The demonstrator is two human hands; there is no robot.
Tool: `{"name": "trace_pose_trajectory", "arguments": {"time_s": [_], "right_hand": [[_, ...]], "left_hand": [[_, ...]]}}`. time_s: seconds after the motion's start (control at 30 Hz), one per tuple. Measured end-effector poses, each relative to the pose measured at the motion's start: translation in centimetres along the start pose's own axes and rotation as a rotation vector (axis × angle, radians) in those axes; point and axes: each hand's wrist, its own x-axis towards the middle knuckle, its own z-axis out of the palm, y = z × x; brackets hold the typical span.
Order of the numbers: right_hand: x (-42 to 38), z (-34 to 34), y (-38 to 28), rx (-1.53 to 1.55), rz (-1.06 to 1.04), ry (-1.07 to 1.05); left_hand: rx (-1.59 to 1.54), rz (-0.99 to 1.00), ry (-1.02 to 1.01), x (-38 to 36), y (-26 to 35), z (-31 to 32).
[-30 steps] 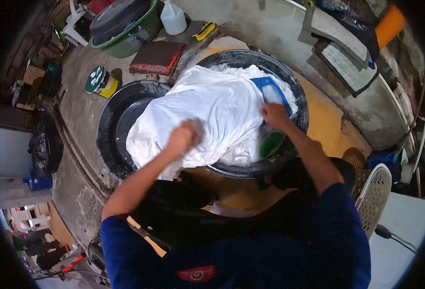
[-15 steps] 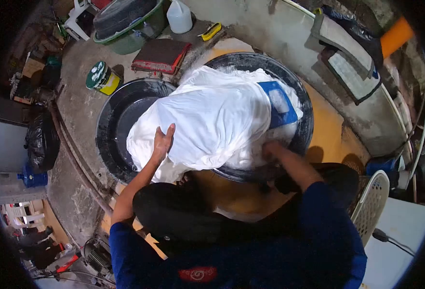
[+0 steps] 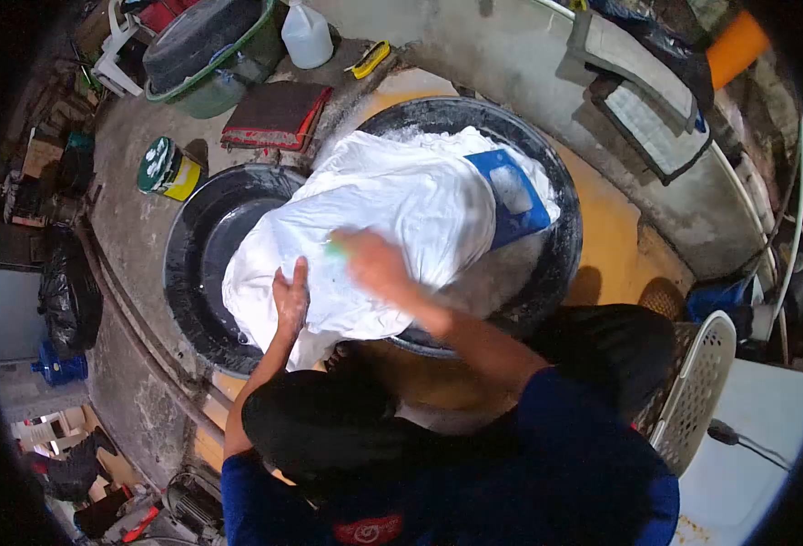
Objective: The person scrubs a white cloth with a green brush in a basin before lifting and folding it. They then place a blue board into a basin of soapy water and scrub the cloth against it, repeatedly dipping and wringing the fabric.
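Note:
A large white cloth [image 3: 392, 196], perhaps a garment, lies bunched across a wide black basin [image 3: 565, 264] of soapy water and a smaller dark basin [image 3: 188, 264] to its left. My left hand [image 3: 290, 298] rests open on the cloth's near left part, thumb apart from the fingers. Above the middle of the cloth, my right hand [image 3: 379, 264] is smeared by motion but closed around a small green thing [image 3: 336, 246], whose kind is too blurred to make out. A blue panel [image 3: 520, 214] with a pale centre lies at the cloth's right end.
Beyond the basins are a folded dark mat [image 3: 274, 116], a yellow brush [image 3: 371, 60], a white jug [image 3: 307, 38] and a green tub [image 3: 210, 98]. A paint bucket [image 3: 181, 177] stands at left. A low wall [image 3: 502, 50] curves along the right, with a perforated plastic basket [image 3: 697, 391] nearby.
My right hand has moved from the suds in the big basin, left and up over the cloth, with the green thing now showing. My left hand stays on the cloth. The view has shifted slightly.

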Motion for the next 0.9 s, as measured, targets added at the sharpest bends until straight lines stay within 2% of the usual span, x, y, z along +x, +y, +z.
{"name": "trace_pose_trajectory", "arguments": {"time_s": [0.03,0.07,0.1,0.17,0.2,0.27,0.3,0.33,0.37,0.4,0.47,0.53,0.57,0.63,0.67,0.7,0.77,0.8,0.83,0.87,0.9], "right_hand": [[-0.5,0.8,7.3,0.041,0.038,0.314],[-1.0,-0.9,13.7,0.001,0.048,0.415],[-1.5,-2.6,20.0,-0.038,0.062,0.515],[0.0,-1.7,20.4,0.031,-0.026,0.598],[0.6,-0.7,20.2,0.062,-0.071,0.649],[1.2,0.4,6.3,0.066,-0.035,0.426],[-0.2,0.4,-0.3,0.200,-0.120,0.261],[0.4,-1.7,-2.7,0.110,-0.012,-0.011],[0.8,-2.7,-3.8,0.020,0.097,-0.276],[-0.4,0.1,1.4,0.057,0.034,0.140],[-0.3,-3.3,9.7,-0.020,0.094,0.287],[-0.7,-7.0,16.5,-0.159,0.094,0.426],[-0.8,-7.7,16.5,-0.020,0.086,0.404],[-0.1,-5.3,13.1,0.059,0.006,0.402],[-0.1,-0.7,7.0,0.003,-0.054,0.410],[-1.2,0.5,0.6,-0.015,0.074,0.170],[-2.2,-2.2,-5.0,0.083,-0.030,0.103],[-2.0,-1.8,-2.6,0.068,0.083,-0.040],[-2.6,-1.3,1.8,0.132,0.052,0.269],[-2.6,-1.8,7.9,0.155,0.098,0.373],[-2.6,-2.1,15.5,0.298,0.023,0.440]], "left_hand": [[0.022,0.008,0.053,-0.5,1.3,0.4],[-0.123,0.073,-0.034,-0.7,1.7,0.6],[-0.083,0.052,-0.002,-0.3,0.9,0.6],[0.003,0.016,0.052,0.5,-1.3,0.4],[0.057,0.009,0.051,-0.6,0.6,0.5],[-0.002,0.051,0.038,-0.1,1.8,0.8],[-0.020,0.045,0.025,-0.8,1.3,0.6],[-0.012,-0.016,-0.003,0.1,-1.3,0.0],[-0.043,0.019,-0.004,0.2,-0.8,0.1],[-0.072,0.043,-0.007,-0.2,0.3,0.4],[-0.125,0.134,0.017,-0.8,1.3,1.1],[-0.107,0.089,0.031,-0.5,0.7,1.0],[-0.100,0.069,0.034,-0.5,0.6,1.1],[-0.107,0.116,0.035,-0.3,0.9,1.2],[-0.107,0.130,0.037,-0.5,0.8,1.2],[-0.125,0.071,0.009,-0.7,0.0,0.8],[-0.168,-0.026,-0.043,0.1,-1.0,0.2],[-0.099,0.078,-0.049,-0.8,1.0,0.6],[-0.052,0.082,-0.016,-0.6,0.6,0.5],[-0.013,0.092,0.022,0.0,0.1,0.6],[0.025,0.095,0.063,0.0,-0.3,0.6]]}}
